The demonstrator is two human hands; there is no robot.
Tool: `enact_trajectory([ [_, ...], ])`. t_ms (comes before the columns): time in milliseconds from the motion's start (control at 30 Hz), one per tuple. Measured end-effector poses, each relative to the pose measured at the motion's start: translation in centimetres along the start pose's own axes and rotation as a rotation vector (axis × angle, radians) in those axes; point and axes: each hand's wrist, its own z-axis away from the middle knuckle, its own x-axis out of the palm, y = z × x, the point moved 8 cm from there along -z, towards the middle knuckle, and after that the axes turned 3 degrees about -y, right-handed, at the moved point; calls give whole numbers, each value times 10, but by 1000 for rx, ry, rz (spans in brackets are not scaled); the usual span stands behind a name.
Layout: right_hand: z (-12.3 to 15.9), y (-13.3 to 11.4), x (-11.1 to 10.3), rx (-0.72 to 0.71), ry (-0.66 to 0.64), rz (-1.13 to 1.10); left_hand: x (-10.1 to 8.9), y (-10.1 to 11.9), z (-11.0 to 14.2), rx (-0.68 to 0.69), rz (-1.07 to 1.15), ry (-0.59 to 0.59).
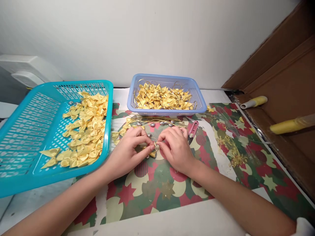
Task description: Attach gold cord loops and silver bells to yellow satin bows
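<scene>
My left hand (pixel 131 149) is closed in a pinch on a small yellow ribbon bow (pixel 153 153), most of it hidden by the fingers. Close against it, my right hand (pixel 175 148) pinches a thin gold cord (pixel 157 150) that curves round by the bow. The fingertips of both hands nearly meet. Just beyond them lie several shiny silver bells (pixel 153 125) and a bundle of straight gold cords (pixel 157 119). More yellow bows (pixel 126 127) rest beside my left hand. Pink-handled thread snips (pixel 193 128) lie past my right hand.
A teal basket (pixel 111 114) at left holds many yellow bows. Behind my hands, a lilac basket (pixel 167 113) is filled with bows tied with gold cord. Gold cord scraps (pixel 232 150) lie at right on the patterned sheet (pixel 167 193). Cardboard (pixel 283 65) and yellow-wrapped tubes (pixel 292 125) stand at far right.
</scene>
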Motion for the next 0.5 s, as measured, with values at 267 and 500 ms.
enact_trajectory([
  [267, 0, 2, 0, 14, 3, -2, 1, 1, 2, 29, -42, -31],
  [500, 0, 1, -2, 11, 13, -22, -6, 3, 3, 50, -5, 48],
])
